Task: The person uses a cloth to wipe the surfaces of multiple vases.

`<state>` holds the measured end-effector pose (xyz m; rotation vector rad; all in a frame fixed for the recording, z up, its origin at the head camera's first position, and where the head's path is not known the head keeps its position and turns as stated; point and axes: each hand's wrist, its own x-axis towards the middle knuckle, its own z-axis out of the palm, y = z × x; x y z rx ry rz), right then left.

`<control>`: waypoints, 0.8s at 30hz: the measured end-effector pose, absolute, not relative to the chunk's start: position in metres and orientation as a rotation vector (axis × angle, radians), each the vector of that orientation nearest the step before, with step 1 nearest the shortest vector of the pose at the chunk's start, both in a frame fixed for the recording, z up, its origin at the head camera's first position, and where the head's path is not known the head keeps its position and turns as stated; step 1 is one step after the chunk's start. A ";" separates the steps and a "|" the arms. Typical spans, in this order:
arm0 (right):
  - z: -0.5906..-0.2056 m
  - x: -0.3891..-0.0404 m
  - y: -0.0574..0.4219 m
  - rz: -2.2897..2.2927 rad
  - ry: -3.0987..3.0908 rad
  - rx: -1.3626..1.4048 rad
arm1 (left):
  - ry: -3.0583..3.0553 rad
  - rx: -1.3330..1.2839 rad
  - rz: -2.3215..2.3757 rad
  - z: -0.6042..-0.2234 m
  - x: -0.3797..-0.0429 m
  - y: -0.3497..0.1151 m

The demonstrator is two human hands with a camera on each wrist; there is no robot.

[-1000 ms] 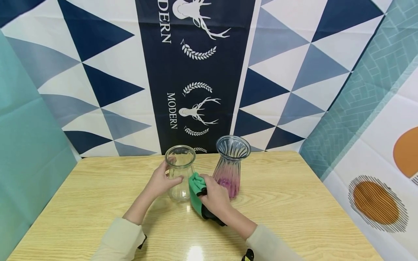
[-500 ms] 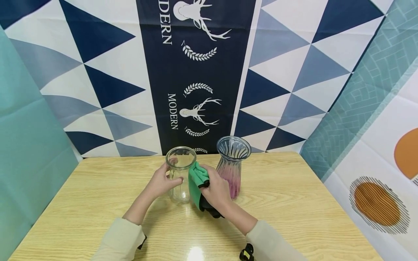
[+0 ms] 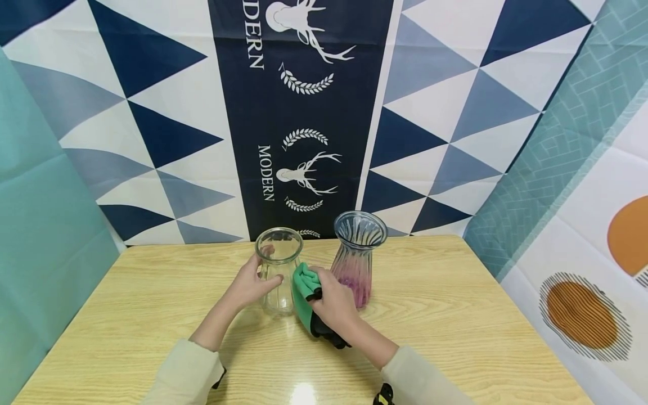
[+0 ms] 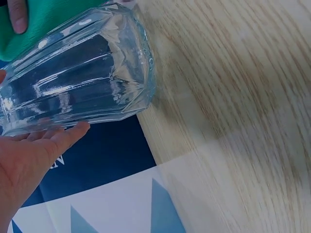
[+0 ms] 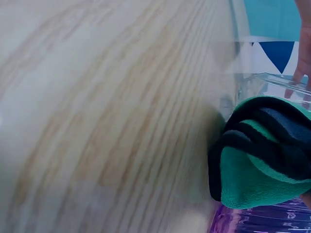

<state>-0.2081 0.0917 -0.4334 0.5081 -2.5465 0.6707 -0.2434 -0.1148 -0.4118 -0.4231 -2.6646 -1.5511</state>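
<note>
A clear glass vase [image 3: 277, 287] with a wide rim stands upright on the table. My left hand [image 3: 251, 283] grips it from the left side, thumb across the front and fingers round the back. In my right hand [image 3: 334, 301] is a bunched green cloth [image 3: 302, 292] with black edging, which lies against the vase's right side. The left wrist view shows the vase [image 4: 77, 73] with the green cloth [image 4: 48, 22] along its far side. Below the right hand, loose folds of the cloth [image 5: 262, 179] hang down in the right wrist view.
Close behind the right hand stands a second ribbed glass vase [image 3: 356, 259], blue at the top and pink-purple at the bottom. Both vases are on a light wooden table [image 3: 430, 337]. A patterned fabric wall [image 3: 304, 112] rises at the table's back edge.
My right hand and the cloth moved up along the clear vase's side, then back down. The left hand keeps its hold and the vase stays in place.
</note>
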 end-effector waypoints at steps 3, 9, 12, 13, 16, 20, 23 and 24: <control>-0.435 -0.208 0.092 0.657 -2.598 0.505 | -2.657 -0.412 -1.546 -0.411 -0.242 -0.114; -0.436 -0.208 0.093 0.634 -2.643 0.506 | -2.606 -0.363 -1.569 -0.413 -0.241 -0.110; -0.437 -0.207 0.093 0.654 -2.623 0.486 | -2.589 -0.357 -1.553 -0.413 -0.241 -0.109; -0.437 -0.207 0.093 0.664 -2.611 0.481 | -2.587 -0.352 -1.543 -0.413 -0.240 -0.108; -0.436 -0.206 0.093 0.683 -2.552 0.470 | -2.581 -0.342 -1.505 -0.413 -0.239 -0.108; -0.430 -0.206 0.092 0.714 -2.450 0.471 | -2.573 -0.335 -1.477 -0.412 -0.237 -0.107; -0.425 -0.206 0.090 0.730 -2.389 0.481 | -2.567 -0.347 -1.473 -0.410 -0.237 -0.107; -0.423 -0.206 0.090 0.735 -2.374 0.486 | -2.565 -0.351 -1.473 -0.410 -0.237 -0.107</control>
